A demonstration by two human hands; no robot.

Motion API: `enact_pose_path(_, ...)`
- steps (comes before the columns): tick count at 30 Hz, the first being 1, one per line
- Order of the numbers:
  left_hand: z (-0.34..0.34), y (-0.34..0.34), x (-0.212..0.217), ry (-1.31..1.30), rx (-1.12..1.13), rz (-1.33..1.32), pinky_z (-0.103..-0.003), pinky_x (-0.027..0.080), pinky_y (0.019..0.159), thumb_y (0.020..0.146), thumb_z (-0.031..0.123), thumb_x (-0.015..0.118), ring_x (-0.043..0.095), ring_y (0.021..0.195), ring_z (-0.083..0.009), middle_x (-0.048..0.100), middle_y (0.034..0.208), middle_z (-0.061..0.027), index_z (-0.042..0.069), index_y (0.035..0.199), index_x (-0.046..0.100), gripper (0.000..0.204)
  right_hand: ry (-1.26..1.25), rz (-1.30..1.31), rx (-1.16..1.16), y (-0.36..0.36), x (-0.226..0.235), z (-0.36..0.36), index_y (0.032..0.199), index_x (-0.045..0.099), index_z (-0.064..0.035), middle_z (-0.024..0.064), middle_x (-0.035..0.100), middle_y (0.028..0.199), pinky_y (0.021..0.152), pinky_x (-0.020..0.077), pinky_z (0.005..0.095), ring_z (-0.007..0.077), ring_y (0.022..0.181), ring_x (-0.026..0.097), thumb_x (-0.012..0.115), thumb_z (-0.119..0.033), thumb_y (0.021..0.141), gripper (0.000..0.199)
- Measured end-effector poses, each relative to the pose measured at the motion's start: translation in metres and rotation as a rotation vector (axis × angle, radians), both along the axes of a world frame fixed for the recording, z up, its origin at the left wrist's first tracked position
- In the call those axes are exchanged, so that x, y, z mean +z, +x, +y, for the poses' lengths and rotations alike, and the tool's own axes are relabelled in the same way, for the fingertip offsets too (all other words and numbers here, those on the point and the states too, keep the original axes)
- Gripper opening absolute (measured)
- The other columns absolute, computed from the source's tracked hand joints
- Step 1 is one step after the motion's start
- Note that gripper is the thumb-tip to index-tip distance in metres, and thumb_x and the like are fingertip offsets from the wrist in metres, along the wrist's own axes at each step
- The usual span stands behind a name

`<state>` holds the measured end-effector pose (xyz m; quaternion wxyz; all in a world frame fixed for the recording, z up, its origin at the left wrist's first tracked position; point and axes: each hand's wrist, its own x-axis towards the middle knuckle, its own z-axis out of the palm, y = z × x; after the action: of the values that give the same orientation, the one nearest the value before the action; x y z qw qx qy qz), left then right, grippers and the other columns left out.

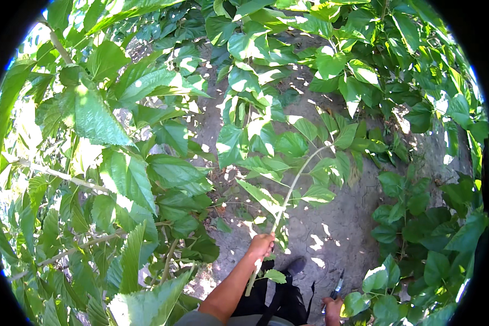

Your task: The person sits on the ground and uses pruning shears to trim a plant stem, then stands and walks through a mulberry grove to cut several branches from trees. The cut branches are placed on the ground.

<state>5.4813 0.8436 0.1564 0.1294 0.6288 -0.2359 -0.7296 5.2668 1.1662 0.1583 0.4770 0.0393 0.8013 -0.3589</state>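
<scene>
My left hand (261,246) is closed around the lower part of a leafy branch (292,188). The branch has a pale, bare stem that slants up and to the right, and its broad green leaves spread out at the far end. A short length of stem with a small leaf (275,276) sticks out below my fist. Low on the right, my right hand (332,308) grips a slim, pointed hand tool (338,286) whose tip points up and away from me. Leaves partly cover that hand, and the tool's exact kind cannot be made out.
Dense leafy branches (127,179) crowd the left side. More foliage hangs at the far end (250,43) and along the right (445,217). Between them runs dry, cracked soil (342,223) with sun spots. My shoe (295,266) is on this ground, below the branch.
</scene>
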Motion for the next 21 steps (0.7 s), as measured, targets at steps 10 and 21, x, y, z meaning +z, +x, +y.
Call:
enact_pose_path(10, -0.022, -0.002, 0.025, -0.092, 0.015, -0.001, -0.025, 0.031, 0.038, 0.092, 0.018, 0.060, 0.043, 0.049, -0.0084, 0.051, 0.067, -0.0011, 0.004, 0.083, 0.057, 0.017, -0.078, 0.009, -0.127, 0.006, -0.003, 0.024, 0.086, 0.047, -0.0012, 0.0052, 0.052, 0.058, 0.038, 0.0385, 0.0315, 0.0161, 0.043, 0.052, 0.067, -0.004, 0.071, 0.025)
enact_pose_path(21, -0.029, 0.090, -0.019, 0.207, 0.285, 0.153, -0.023, 0.028, 0.034, 0.099, 0.022, 0.050, 0.037, 0.044, -0.0082, 0.047, 0.064, 0.0009, 0.008, 0.086, 0.055, 0.020, 0.046, 0.111, -0.131, 0.061, 0.030, 0.024, 0.075, 0.056, 0.0013, 0.0100, 0.058, 0.059, 0.051, 0.0447, 0.0342, 0.0187, 0.051, 0.058, 0.069, -0.013, 0.069, 0.021)
